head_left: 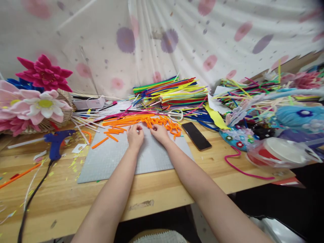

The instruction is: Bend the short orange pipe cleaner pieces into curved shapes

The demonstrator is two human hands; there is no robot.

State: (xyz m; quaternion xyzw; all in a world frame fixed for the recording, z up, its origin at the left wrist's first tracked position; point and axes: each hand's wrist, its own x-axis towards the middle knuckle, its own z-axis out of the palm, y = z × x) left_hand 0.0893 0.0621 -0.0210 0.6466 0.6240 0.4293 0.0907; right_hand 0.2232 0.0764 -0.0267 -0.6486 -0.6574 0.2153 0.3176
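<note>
Over the grey cutting mat (108,165), my left hand (135,136) is closed in a pinch with the fingers curled in. Whatever it holds, if anything, is too small to make out. A short gap to the right, my right hand (160,132) is closed too, its fingertips against the near edge of a heap of bent orange pipe cleaners (173,126); what lies between them is hidden. Short straight orange pipe cleaner pieces (100,142) are scattered left of my left hand. Longer orange pipe cleaners (121,119) lie along the mat's far edge.
A blue glue gun (56,145) with its cord lies left, near fuzzy flowers (44,72). White-handled scissors (176,115) and a phone (196,135) lie right of the mat. Bundled coloured pipe cleaners (174,92) are piled behind. A plastic-wrapped tub (280,152) stands at right.
</note>
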